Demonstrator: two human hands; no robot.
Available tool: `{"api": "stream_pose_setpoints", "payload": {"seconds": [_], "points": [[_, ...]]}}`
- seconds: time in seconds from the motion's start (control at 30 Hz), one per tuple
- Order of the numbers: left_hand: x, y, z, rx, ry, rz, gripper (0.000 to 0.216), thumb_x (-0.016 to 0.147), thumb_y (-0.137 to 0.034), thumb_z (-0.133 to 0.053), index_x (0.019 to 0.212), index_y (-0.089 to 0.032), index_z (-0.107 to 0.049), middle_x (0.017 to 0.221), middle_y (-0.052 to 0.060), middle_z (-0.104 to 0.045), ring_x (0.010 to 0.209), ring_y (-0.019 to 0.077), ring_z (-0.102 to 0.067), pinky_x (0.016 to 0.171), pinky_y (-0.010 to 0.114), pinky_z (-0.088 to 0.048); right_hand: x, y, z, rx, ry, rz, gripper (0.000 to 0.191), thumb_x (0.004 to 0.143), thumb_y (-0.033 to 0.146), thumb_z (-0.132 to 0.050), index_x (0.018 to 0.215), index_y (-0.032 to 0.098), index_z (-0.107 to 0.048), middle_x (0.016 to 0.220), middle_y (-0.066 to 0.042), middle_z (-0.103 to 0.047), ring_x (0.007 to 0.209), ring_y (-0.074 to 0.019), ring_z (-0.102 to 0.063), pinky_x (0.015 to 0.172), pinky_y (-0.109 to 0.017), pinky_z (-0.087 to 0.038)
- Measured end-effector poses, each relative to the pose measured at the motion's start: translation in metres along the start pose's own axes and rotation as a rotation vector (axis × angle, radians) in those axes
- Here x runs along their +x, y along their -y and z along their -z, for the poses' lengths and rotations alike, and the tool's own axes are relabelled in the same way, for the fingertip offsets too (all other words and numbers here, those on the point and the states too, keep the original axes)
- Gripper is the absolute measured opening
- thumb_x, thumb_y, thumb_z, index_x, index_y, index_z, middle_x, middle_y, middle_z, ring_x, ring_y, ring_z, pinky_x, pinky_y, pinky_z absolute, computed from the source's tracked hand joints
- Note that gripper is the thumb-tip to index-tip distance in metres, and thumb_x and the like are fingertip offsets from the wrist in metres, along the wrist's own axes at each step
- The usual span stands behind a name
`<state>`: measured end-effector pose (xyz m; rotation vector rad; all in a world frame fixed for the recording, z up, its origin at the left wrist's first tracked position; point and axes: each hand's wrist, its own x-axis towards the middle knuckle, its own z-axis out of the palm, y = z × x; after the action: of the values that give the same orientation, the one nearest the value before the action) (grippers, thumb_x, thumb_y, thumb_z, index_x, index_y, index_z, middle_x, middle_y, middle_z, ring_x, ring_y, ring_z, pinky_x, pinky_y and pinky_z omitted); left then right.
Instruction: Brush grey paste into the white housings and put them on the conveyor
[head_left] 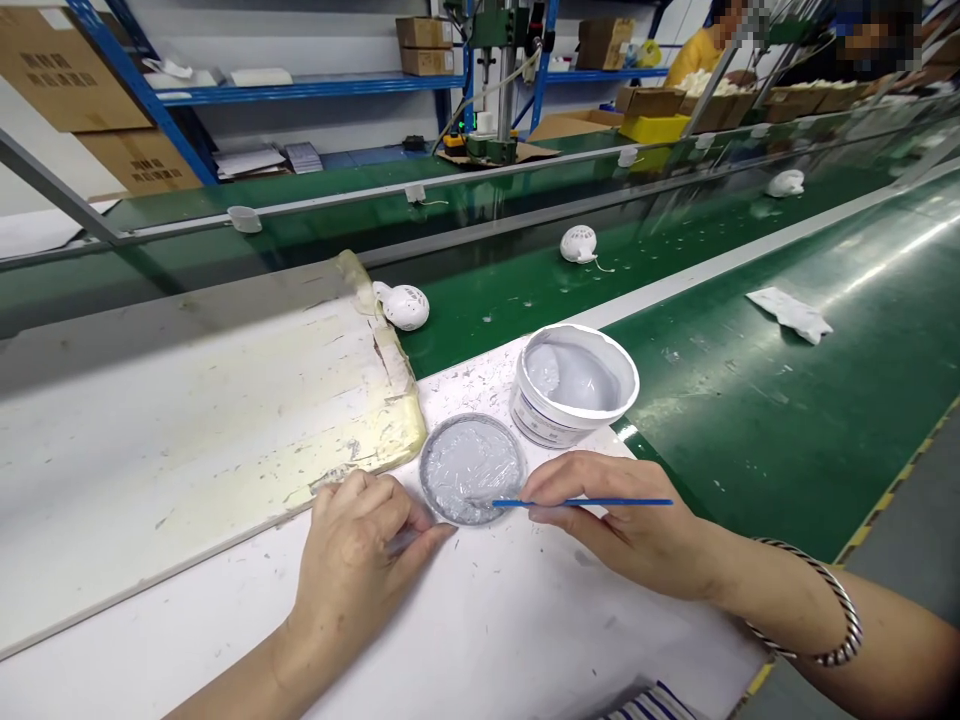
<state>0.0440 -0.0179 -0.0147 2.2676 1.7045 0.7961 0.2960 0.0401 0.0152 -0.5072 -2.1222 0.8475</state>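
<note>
Fingers (559,478) of the right hand (619,525) are closed on a thin blue stick (600,502), whose tip reaches left, over the rim of a shallow round dish (450,490) of grey paste. Its other end sticks out to the right past the knuckles. The left hand (349,570) sits just left of the dish, its fingers (367,495) curled inward with their tips near the rim. Whether they grip anything is hidden from this view, so I cannot tell.

Just beyond the dish, ahead of the right fingers, stands a white tub (547,420) holding more grey paste, its wall close beside the dish. Ahead of the left fingers, a worn, yellow-stained pad (225,420) lies on the white worktop (487,640), its scuffed corner close to the dish. The worktop runs on behind both hands toward its near edge, with a stretch of open surface there.

To the right of the right fingers, the worktop's edge meets a green conveyor belt (750,420) carrying a crumpled white paper (789,313). Farther ahead, past the pad's corner, white perforated shells (403,306) sit on a second green belt, and a gap separates them from the fingers.
</note>
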Motion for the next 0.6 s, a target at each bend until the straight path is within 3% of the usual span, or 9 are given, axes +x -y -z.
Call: {"api": "stream_pose_setpoints", "payload": {"seconds": [0.13,0.33,0.47,0.6], "points": [[0.000,-0.002,-0.002,0.041,-0.010,-0.011,0.023,0.077,-0.040,-0.070,0.063,-0.023,-0.063,0.060,0.001,-0.062,0.064,0.0199,-0.045,0.064,0.033,-0.022,-0.001,0.001,-0.005,0.025,-0.020,-0.049,0.009,0.088,0.009,-0.060,0.094,0.016,-0.062,0.084,-0.005,-0.071,0.081,-0.0142,-0.069,0.070,-0.025,-0.059],[-0.001,-0.005,-0.002,0.134,-0.007,-0.041,0.021,0.079,-0.032,-0.069,0.064,-0.021,-0.062,0.061,-0.001,-0.060,0.065,0.0192,-0.045,0.064,0.032,-0.025,-0.001,0.003,-0.011,0.089,-0.040,-0.277,0.004,0.086,0.015,-0.063,0.085,0.017,-0.066,0.080,-0.004,-0.071,0.074,-0.0136,-0.068,0.065,-0.024,-0.056],[0.000,-0.006,-0.002,0.154,0.009,-0.043,0.022,0.080,-0.033,-0.067,0.064,-0.020,-0.061,0.061,-0.001,-0.059,0.065,0.0196,-0.046,0.063,0.032,-0.026,0.004,0.004,-0.011,0.273,-0.236,-0.462,0.006,0.081,0.019,-0.068,0.076,0.020,-0.066,0.077,-0.001,-0.070,0.073,-0.0135,-0.069,0.062,-0.022,-0.059],[-0.002,-0.004,0.001,0.143,0.044,-0.018,0.023,0.081,-0.034,-0.066,0.064,-0.020,-0.059,0.061,-0.001,-0.058,0.064,0.0194,-0.047,0.062,0.032,-0.030,0.008,0.007,-0.006,0.438,-0.366,-0.481,0.006,0.081,0.020,-0.069,0.076,0.021,-0.066,0.077,0.000,-0.070,0.070,-0.0124,-0.071,0.065,-0.021,-0.062]]}}
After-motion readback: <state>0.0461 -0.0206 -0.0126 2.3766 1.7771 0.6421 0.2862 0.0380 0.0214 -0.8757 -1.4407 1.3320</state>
